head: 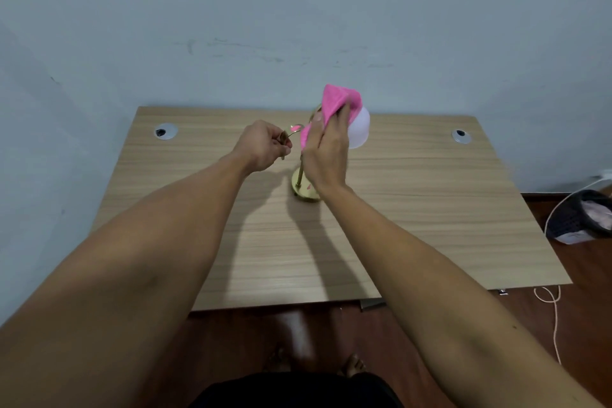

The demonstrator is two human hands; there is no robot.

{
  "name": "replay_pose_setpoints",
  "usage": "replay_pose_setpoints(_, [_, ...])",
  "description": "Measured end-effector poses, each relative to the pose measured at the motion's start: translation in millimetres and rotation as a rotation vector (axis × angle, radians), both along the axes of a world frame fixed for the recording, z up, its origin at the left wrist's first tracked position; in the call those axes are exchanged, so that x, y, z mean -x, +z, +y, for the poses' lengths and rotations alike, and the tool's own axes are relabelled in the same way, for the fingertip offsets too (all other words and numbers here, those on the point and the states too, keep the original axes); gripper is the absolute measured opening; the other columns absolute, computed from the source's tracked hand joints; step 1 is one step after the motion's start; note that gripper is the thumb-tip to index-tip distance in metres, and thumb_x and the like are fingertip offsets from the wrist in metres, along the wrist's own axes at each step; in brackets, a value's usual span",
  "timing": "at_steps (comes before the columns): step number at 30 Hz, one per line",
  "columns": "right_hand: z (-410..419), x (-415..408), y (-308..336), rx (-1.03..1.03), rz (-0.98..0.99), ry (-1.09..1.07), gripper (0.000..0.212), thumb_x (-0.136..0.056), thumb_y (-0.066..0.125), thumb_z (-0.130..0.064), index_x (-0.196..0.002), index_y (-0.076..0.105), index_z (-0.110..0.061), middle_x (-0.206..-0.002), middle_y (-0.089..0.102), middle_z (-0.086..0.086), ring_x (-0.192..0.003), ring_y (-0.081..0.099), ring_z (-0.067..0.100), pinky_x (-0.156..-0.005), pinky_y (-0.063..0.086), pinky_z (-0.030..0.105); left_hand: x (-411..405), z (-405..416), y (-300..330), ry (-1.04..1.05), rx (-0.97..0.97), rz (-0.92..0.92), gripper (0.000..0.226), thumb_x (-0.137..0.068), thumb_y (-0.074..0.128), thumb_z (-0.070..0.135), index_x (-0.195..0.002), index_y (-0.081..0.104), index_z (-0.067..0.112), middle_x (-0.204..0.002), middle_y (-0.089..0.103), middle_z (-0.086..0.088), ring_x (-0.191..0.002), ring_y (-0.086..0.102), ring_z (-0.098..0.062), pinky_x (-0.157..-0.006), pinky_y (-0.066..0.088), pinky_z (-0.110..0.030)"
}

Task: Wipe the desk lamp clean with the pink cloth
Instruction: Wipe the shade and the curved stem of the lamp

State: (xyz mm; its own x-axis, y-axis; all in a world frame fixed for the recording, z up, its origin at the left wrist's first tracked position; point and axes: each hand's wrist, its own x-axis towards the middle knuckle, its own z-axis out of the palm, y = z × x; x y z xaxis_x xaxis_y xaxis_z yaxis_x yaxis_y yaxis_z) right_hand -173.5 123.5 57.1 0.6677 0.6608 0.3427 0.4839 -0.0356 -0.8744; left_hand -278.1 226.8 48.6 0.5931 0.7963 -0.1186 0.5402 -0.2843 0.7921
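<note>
Both hands are up at the lamp, over the middle-back part of the tabletop. Right hand is wrapped around the pink cloth, fingers pressing it against the left side of the white shade, with the cloth bunched up over the top of the shade and a bit hanging down past the thumb. Left hand is curled into a loose fist, pinching a curved brass arm of the lamp just left of the cloth. Can't really tell how much of that arm is inside the fist, it's mostly hidden.

Below the right hand you can see the brass stem going down to the round brass base, which sits flat on the wood, partly hidden behind the right wrist. Shade is tilted toward the right.

Further out, the tabletop has two round cable grommets, one near the back left corner and one near the back right. Pale blue wall right behind. On the dark wood floor to the right there's a dark mesh basket with something pale inside, and a thin cord running along the floor near the tabletop's front right corner. Bare feet show at the bottom.
</note>
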Motion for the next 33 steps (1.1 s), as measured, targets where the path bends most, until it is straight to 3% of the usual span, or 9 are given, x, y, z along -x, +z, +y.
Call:
replay_pose_setpoints(5, [-0.4, 2.7, -1.8, 0.003, -0.043, 0.034, 0.050, -0.108, 0.034, -0.032, -0.143, 0.046, 0.002, -0.147, 0.048, 0.023, -0.126, 0.053, 0.018, -0.111, 0.038, 0.031, -0.4, 0.8, 2.8, -0.016, -0.019, 0.026, 0.006, -0.082, 0.072, 0.003, -0.084, 0.076, 0.008, -0.073, 0.072, -0.006, -0.054, 0.058, 0.002, -0.057, 0.044, -0.015])
replay_pose_setpoints(10, [-14.7, 20.5, -28.7, 0.044, -0.127, 0.205, 0.055, -0.107, 0.033, -0.034, -0.150, 0.040, 0.000, -0.151, 0.047, 0.015, -0.139, 0.048, 0.027, -0.114, 0.039, 0.037, -0.9, 0.3, 4.8, -0.040, -0.069, 0.048, 0.009, -0.080, 0.075, 0.006, -0.073, 0.073, 0.012, -0.057, 0.061, 0.006, -0.039, 0.048, 0.010, -0.045, 0.032, -0.006])
replay_pose_setpoints(16, [8.7, 9.4, 3.0, 0.010, -0.016, -0.017, 0.052, -0.107, 0.034, -0.029, -0.142, 0.048, 0.006, -0.164, 0.027, 0.019, -0.144, 0.041, 0.032, -0.116, 0.035, 0.035, 0.3, -0.5, 6.6, -0.041, -0.058, 0.068, 0.008, -0.080, 0.073, 0.005, -0.079, 0.076, 0.013, -0.063, 0.069, 0.004, -0.049, 0.054, 0.007, -0.059, 0.042, -0.018])
replay_pose_setpoints(19, [7.3, 15.6, 1.2, 0.017, -0.049, -0.006, 0.048, -0.108, 0.038, -0.024, -0.144, 0.046, 0.007, -0.169, 0.018, 0.019, -0.148, 0.033, 0.026, -0.115, 0.025, 0.009, -0.6, -1.0, 11.3, -0.054, -0.070, 0.077, 0.013, -0.081, 0.074, 0.004, -0.072, 0.072, 0.014, -0.040, 0.053, 0.017, -0.039, 0.047, 0.008, -0.045, 0.032, -0.007])
replay_pose_setpoints(20, [2.1, 19.4, -5.5, 0.014, -0.062, 0.035, 0.051, -0.108, 0.038, -0.026, -0.148, 0.043, 0.005, -0.167, 0.022, 0.018, -0.147, 0.035, 0.026, -0.114, 0.026, 0.009, -0.4, -0.8, 12.0, -0.056, -0.078, 0.079, 0.020, -0.081, 0.075, 0.004, -0.067, 0.068, 0.016, -0.035, 0.050, 0.018, -0.037, 0.045, 0.008, -0.043, 0.031, -0.006])
replay_pose_setpoints(24, [-13.4, 27.0, -27.7, 0.020, -0.066, 0.158, 0.059, -0.106, 0.033, -0.037, -0.157, 0.031, -0.008, -0.157, 0.042, 0.014, -0.141, 0.047, 0.031, -0.111, 0.043, 0.043, -0.2, -1.6, 12.9, -0.082, -0.092, 0.096, 0.021, -0.081, 0.075, 0.003, -0.066, 0.066, 0.014, -0.034, 0.049, 0.017, -0.036, 0.045, 0.009, -0.042, 0.031, -0.007])
replay_pose_setpoints(27, [-1.5, 21.3, -5.0, -0.011, 0.025, 0.027, 0.059, -0.105, 0.035, -0.034, -0.155, 0.035, -0.004, -0.161, 0.037, 0.018, -0.141, 0.046, 0.034, -0.114, 0.041, 0.047, -0.3, -1.0, 11.5, -0.076, -0.091, 0.095, 0.013, -0.081, 0.075, 0.005, -0.073, 0.072, 0.015, -0.050, 0.061, 0.013, -0.042, 0.049, 0.008, -0.049, 0.036, -0.010])
replay_pose_setpoints(30, [19.5, 3.9, 19.9, -0.033, 0.183, -0.157, 0.069, -0.098, 0.028, -0.050, -0.132, 0.055, 0.004, -0.146, 0.043, 0.015, -0.124, 0.057, 0.036, -0.107, 0.046, 0.051, 1.0, -0.1, 10.2, -0.073, -0.086, 0.102, 0.007, -0.081, 0.074, 0.007, -0.080, 0.076, 0.014, -0.071, 0.071, -0.001, -0.055, 0.055, 0.001, -0.054, 0.041, -0.013])
replay_pose_setpoints(33, [17.9, 6.0, 21.4, 0.007, 0.158, -0.153, 0.065, -0.101, 0.028, -0.045, -0.129, 0.056, 0.007, -0.145, 0.041, 0.017, -0.121, 0.056, 0.035, -0.107, 0.046, 0.047, 0.2, 0.9, 9.6, -0.075, -0.085, 0.105, 0.013, -0.081, 0.074, 0.007, -0.075, 0.073, 0.018, -0.071, 0.071, 0.000, -0.061, 0.057, -0.004, -0.055, 0.041, -0.013])
